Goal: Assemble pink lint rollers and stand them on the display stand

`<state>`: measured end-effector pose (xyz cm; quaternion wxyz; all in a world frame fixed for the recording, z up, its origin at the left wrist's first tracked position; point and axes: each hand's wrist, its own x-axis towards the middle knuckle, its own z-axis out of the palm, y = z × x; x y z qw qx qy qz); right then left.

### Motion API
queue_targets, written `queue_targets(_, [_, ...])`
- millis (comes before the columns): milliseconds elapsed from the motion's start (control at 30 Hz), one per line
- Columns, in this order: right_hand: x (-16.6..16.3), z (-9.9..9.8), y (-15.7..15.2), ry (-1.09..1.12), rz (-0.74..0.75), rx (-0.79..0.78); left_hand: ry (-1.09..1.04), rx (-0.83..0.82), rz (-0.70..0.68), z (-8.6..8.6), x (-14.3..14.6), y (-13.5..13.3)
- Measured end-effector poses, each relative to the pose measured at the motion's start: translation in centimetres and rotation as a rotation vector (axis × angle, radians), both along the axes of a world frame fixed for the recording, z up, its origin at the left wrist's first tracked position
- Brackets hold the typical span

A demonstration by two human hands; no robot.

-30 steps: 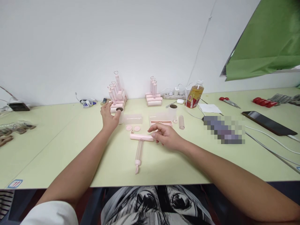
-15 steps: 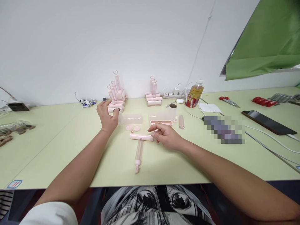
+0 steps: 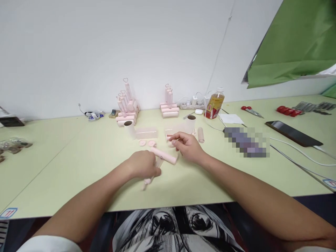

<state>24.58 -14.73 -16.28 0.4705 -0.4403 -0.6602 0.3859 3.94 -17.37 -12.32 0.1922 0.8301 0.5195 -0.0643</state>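
My left hand point(image 3: 143, 166) is closed round the handle of a pink T-shaped lint roller point(image 3: 164, 156) near the table's front middle; the roller's head sticks out to the right and is tilted. My right hand point(image 3: 185, 144) hovers just right of the roller's head, fingers curled in a pinch over a small pink tray point(image 3: 170, 137); what it pinches I cannot make out. Two pink discs point(image 3: 147, 142) lie just beyond the roller. A white paper roll with a brown core point(image 3: 129, 128) stands upright behind them, beside a clear plastic cover point(image 3: 146, 132).
Two stacks of finished pink rollers point(image 3: 127, 105) point(image 3: 169, 104) stand at the wall. Another paper roll point(image 3: 190, 123), a drink bottle point(image 3: 214, 104), a power strip point(image 3: 193, 104), red scissors point(image 3: 250, 110), a phone point(image 3: 292, 133) and cables point(image 3: 299, 158) lie to the right.
My left hand left the upright paper roll at the back and came down onto the roller's handle. The roller turned and tilted. My right hand moved slightly back towards the pink tray.
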Motion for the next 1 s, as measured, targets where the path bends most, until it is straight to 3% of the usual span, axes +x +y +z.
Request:
queue_targets(133, [0.1,1.0,0.0,0.183,-0.075,-0.062,-0.191,0.102,-0.17,0.6,-1.1,1.4])
queue_targets(333, [0.3,1.8,-0.3,0.503,0.162,-0.295,-0.485,0.327,-0.304,-0.5,-2.7,4.0])
queue_targets(467, [0.2,1.3,-0.7,0.444,0.42,-0.414,-0.624,0.455,-0.31,-1.7,-2.8,4.7])
queue_targets(600, [0.2,1.1,-1.2,0.43,0.664,-0.517,-0.693,0.48,-0.334,-2.3,-2.7,4.8])
queue_targets(767, [0.4,1.2,-1.3,0.46,0.727,-0.552,-0.671,0.422,-0.335,-2.6,-2.5,4.9])
queue_targets(1000, [0.6,0.5,-0.9,0.412,0.763,-0.482,-0.642,0.429,-0.411,-2.3,-1.6,3.9])
